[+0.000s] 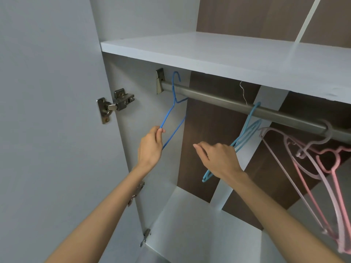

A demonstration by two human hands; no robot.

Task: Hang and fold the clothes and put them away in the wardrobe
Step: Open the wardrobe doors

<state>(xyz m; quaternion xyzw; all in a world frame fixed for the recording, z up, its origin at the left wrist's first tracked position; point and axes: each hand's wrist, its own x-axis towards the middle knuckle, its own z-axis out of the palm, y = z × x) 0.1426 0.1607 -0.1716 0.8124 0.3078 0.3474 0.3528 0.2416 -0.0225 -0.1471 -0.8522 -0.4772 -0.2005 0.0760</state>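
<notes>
Your left hand (151, 147) pinches the lower corner of the dark blue wire hanger (173, 109), whose hook sits over the left end of the rail (218, 98), close to the wardrobe (144, 120) side wall. Your right hand (218, 158) lies in front of the pale blue hangers (247, 130) near the rail's middle; I cannot tell whether it grasps them. No clothes show. Pull the wire hanger sideways and its hook may snag the rail bracket (160, 80); tug the pale ones and they could slide into the pink hangers (322, 177) and tangle
</notes>
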